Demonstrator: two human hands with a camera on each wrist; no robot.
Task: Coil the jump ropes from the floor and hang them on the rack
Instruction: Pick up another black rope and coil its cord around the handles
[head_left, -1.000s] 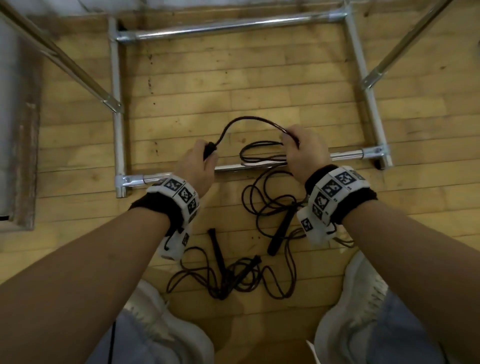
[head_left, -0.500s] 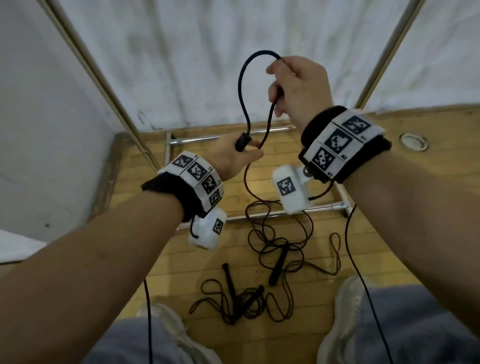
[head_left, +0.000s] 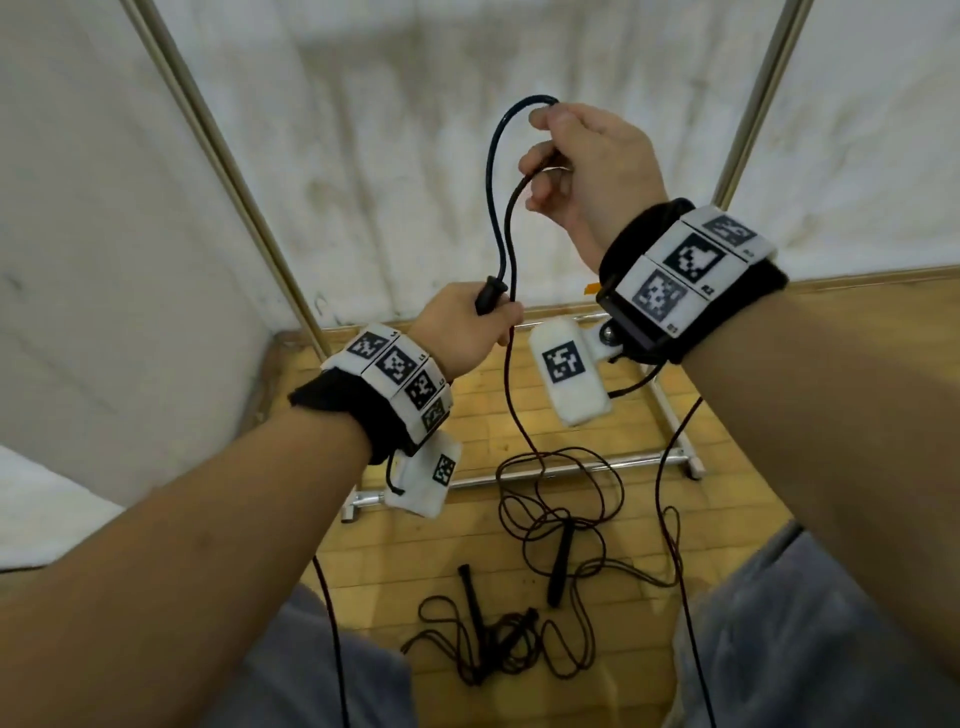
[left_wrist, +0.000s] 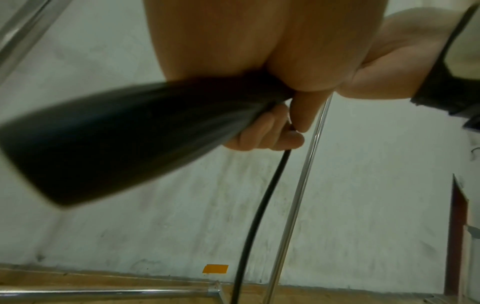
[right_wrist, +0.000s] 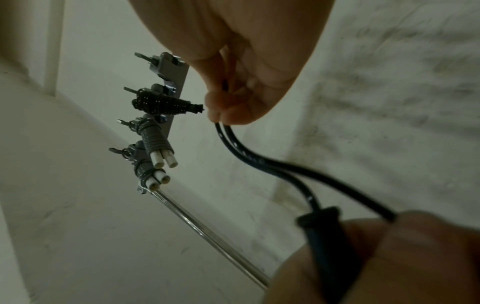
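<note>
Rope (head_left: 500, 208) looped between hands: left (head_left: 462, 332) grips handle (head_left: 488, 296); right (head_left: 587, 166) pinches cord.

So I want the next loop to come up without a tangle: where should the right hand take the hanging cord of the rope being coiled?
Probably on the single straight run of cord just below the left hand, coming in from the right side. There it hangs free and taut above the floor, whereas lower down it falls into overlapping loops around the loose handle. The right hand already pinches the first loop up top.
</note>
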